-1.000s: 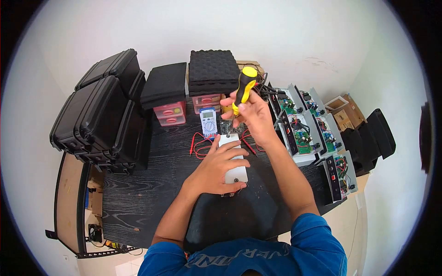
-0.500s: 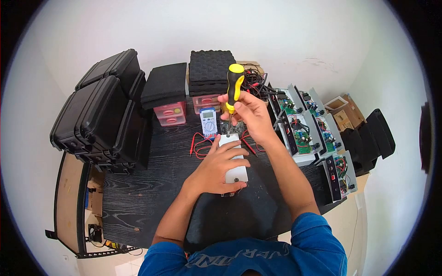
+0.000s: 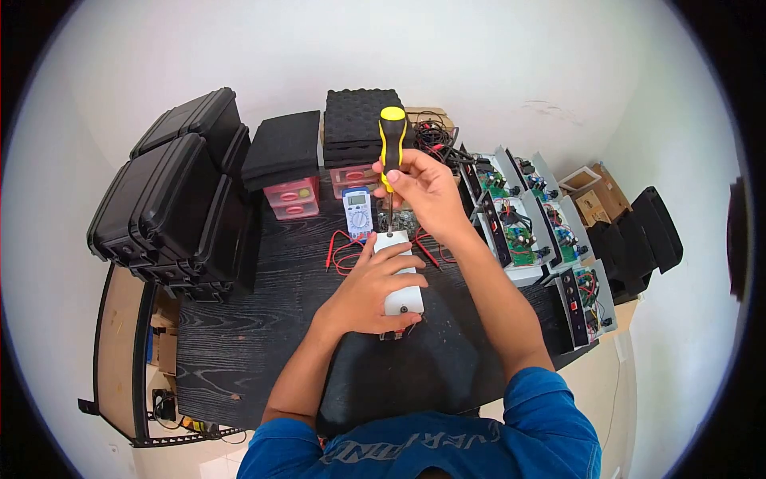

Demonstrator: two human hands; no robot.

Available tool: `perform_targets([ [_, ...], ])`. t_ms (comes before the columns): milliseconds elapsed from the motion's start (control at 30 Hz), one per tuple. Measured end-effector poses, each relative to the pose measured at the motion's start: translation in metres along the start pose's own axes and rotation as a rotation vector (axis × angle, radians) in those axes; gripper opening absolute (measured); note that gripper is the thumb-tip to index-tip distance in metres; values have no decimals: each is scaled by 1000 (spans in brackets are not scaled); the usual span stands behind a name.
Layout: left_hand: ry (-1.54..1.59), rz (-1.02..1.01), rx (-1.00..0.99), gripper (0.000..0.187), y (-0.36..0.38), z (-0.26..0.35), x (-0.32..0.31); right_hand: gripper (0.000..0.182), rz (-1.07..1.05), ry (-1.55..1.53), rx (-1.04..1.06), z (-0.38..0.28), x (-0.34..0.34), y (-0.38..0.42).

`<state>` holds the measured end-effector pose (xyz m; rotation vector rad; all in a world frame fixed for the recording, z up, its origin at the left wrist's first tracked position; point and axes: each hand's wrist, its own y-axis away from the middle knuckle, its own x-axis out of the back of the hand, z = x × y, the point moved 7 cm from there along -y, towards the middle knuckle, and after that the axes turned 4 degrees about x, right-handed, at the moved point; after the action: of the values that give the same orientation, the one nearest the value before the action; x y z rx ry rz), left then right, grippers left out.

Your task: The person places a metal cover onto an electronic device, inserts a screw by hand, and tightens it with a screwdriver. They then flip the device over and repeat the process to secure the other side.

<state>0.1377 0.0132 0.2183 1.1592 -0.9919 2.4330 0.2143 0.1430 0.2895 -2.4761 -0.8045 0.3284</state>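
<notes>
A white rectangular metal panel lies on the table before me, with red parts showing under its near end. My left hand holds it down, fingers spread across its top to the right edge and thumb at the near end. Closed around a black-and-yellow screwdriver is my right hand, thumb and fingers low on the handle. The screwdriver stands nearly upright, its shaft reaching a dark screw at the panel's far end. Another dark screw sits at the near end.
Behind the panel stands a multimeter with red leads. Black cases are stacked left; pink drawers carry black foam. Open circuit-board housings line the right, near coiled cables.
The screwdriver's handle has swung left and become more upright, with my right hand shifting along. The view has shifted slightly; my left hand keeps its place on the panel.
</notes>
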Motion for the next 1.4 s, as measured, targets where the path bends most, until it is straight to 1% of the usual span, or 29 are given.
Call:
perform_targets([
  [33, -8, -4, -7, 49, -1, 1, 0, 24, 22, -3, -38, 2, 2, -1],
  [133, 11, -5, 13, 50, 0, 1, 0, 26, -2, 8, -8, 0, 5, -3],
  [233, 2, -13, 23, 51, 0, 0, -1, 25, 14, -95, 117, -7, 5, -1],
  [333, -10, -9, 7, 47, 0, 1, 0, 25, 20, -163, 157, -22, 5, 4],
  [467, 3, -5, -6, 50, 0, 3, 2, 33, -92, -318, 114, -47, -5, 40],
  [500, 7, -3, -7, 51, 0, 2, 3, 39, -92, -314, 98, -47, -7, 51],
  [600, 41, -27, 24, 55, 1, -1, 1, 42, -93, -292, 97, -46, -9, 82],
  [633, 56, -43, 37, 57, 1, -2, 0, 51, -46, -216, 70, -47, -9, 89],
  [833, 61, 27, 9, 58, 3, -4, -1, 50, -41, -156, 118, -48, -9, 109],
  [933, 45, 60, -8, 47, 2, 0, 0, 50, -37, -148, 125, -49, -10, 110],
  [1033, 51, 52, -5, 47, 2, -1, 0, 50, -37, -145, 122, -48, -10, 110],
  [1133, 60, 25, 13, 58, 4, -6, -2, 51, -45, -145, 116, -47, -11, 109],
  [1267, 54, 39, 3, 56, 4, -4, -1, 49, -56, -186, 92, -47, -11, 107],
  [1367, 48, 26, 8, 55, 3, -5, -2, 50, -80, -243, 150, -50, -18, 103],
  [1400, 45, 15, 16, 55, 2, -4, -1, 50, -81, -265, 118, -49, -18, 102],
])
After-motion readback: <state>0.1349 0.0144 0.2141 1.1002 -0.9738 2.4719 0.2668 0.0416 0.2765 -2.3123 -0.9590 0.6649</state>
